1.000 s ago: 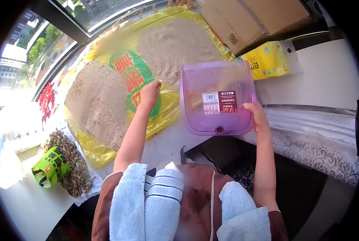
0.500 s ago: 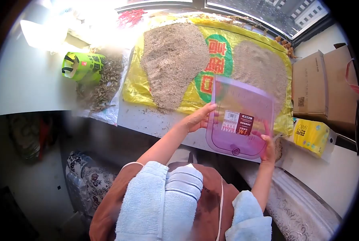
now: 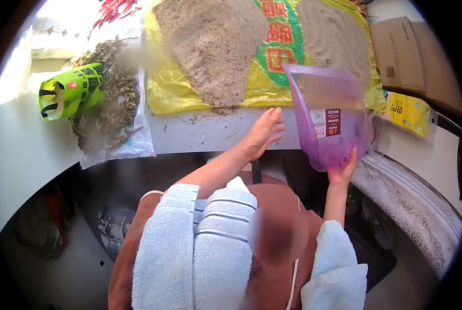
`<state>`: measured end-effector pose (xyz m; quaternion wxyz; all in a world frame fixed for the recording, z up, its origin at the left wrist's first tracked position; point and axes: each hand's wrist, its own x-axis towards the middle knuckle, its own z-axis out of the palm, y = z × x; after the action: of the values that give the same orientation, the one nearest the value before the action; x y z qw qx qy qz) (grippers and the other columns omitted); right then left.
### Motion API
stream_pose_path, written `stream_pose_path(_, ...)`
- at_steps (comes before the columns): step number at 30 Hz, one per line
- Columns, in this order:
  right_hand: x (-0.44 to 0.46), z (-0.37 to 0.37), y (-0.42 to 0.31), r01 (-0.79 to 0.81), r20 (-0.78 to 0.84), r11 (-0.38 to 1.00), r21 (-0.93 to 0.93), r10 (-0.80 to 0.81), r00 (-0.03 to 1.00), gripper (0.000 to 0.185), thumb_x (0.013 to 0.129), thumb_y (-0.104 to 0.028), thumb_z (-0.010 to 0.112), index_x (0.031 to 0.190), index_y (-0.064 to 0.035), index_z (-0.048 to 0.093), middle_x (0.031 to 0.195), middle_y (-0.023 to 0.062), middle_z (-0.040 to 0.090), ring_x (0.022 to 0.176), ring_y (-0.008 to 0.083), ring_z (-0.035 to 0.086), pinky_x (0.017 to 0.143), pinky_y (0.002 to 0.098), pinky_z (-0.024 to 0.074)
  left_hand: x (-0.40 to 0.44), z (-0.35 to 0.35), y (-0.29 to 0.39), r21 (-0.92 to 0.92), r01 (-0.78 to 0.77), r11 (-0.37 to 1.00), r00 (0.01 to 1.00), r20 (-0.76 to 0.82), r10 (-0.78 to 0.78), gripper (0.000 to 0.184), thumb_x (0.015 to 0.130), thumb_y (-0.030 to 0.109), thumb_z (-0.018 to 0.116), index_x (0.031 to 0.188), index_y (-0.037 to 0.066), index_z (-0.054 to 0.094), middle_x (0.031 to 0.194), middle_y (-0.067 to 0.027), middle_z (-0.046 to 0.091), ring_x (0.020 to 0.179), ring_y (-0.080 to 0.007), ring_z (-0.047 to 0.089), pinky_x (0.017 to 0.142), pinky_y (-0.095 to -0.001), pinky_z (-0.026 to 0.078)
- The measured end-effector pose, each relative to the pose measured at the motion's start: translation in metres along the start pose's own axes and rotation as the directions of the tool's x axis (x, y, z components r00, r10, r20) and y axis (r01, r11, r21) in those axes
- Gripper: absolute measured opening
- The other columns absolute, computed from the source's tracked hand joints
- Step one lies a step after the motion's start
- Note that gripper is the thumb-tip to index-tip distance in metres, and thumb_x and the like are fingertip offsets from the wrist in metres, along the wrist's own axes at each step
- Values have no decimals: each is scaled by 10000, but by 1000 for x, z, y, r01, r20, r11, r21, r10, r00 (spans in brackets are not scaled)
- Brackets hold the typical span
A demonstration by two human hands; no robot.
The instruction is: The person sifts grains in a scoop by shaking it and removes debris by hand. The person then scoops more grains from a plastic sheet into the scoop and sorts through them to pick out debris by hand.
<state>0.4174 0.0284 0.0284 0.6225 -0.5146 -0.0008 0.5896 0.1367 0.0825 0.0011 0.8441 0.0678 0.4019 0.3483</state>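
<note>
A translucent purple plastic container [image 3: 339,111] with a white and dark red label is tilted up in my right hand [image 3: 345,168], which grips its lower edge. Part of that hand is behind the plastic. My left hand [image 3: 264,135] is in the air to the left of the container, its fingers apart and nothing in it, with small grains stuck to the skin. Beyond both hands, a yellow sack [image 3: 163,95] lies flat with two spreads of pale brown grain [image 3: 215,49] on it. Some crumbs lie along the sack's near edge.
On the left, a green bag [image 3: 81,93] rests against dried plant pieces [image 3: 118,103] on a white plastic sheet. Red chillies [image 3: 114,10] lie at the back left. A yellow package [image 3: 406,113] and a cardboard box [image 3: 399,51] are on the right. The table's front edge is near my body.
My left hand has come off the container and opened beside it. My right hand has shifted to the container's bottom edge, and the container is tilted more. The view has turned.
</note>
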Motion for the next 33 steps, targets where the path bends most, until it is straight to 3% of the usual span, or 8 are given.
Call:
stream_pose_path(3,-28,1,13,29,-69,1000,-5,-30,997,552,881,-367,626,1318,-74,459,1266,118,537,1162,305,516,980,532,430,-16,-151,16,-158,-201,967,836,-542,85,433,887,240,660,1160,-51,490,1120,-178,548,1067,-302,572,916,-393,506)
stream_pose_path(6,-66,3,24,47,-135,999,-27,-50,990,528,889,-391,605,1285,-60,491,1237,127,555,1142,310,532,978,531,433,-15,-231,39,-152,-253,955,731,-678,85,396,882,150,654,1157,-73,478,1085,-207,561,1010,-333,604,883,-440,535)
stream_pose_path(12,-127,-1,37,148,-277,988,41,-131,952,529,893,-410,587,1268,-46,506,1244,143,559,1144,317,541,996,513,424,8,-243,63,-298,-156,942,771,-633,-72,306,870,171,672,1096,18,535,1017,-127,615,870,-293,635,738,-402,566)
stream_pose_path(15,-144,-3,37,151,-266,984,93,-122,956,489,875,-391,617,1218,-52,536,1220,160,557,1146,356,519,1031,539,394,12,-239,82,-140,-65,988,806,-591,-31,264,863,215,684,1054,79,563,1000,-66,625,876,-253,628,700,-365,544)
stream_pose_path(22,-149,2,43,212,-319,963,164,-152,935,474,864,-391,635,1221,-97,530,1233,211,517,1153,390,488,1056,565,363,39,-183,166,-396,-239,887,866,-500,10,102,917,119,590,921,21,561,903,-91,631,1051,-347,611,1001,-544,431)
stream_pose_path(26,-149,12,45,200,-307,961,193,-134,942,477,872,-406,618,1231,-108,522,1240,238,503,1154,392,488,1066,566,350,63,-176,213,-447,-380,810,869,-472,147,100,930,74,534,891,-18,533,893,-116,602,1078,-394,589,1033,-570,401)
stream_pose_path(31,-145,15,50,191,-334,967,168,-127,934,507,887,-445,580,1307,-177,488,1282,252,473,1198,433,447,1055,589,326,36,-170,198,-453,-313,835,854,-519,39,107,918,78,549,851,-5,546,907,-113,606,1083,-376,591,1021,-555,420)
stream_pose_path(33,-142,17,50,176,-362,974,140,-115,925,516,890,-450,573,1331,-198,480,1288,248,473,1206,444,438,1045,597,327,18,-181,175,-445,-242,862,862,-506,-20,109,891,91,583,960,11,557,975,-94,599,1102,-318,565,1002,-492,433)
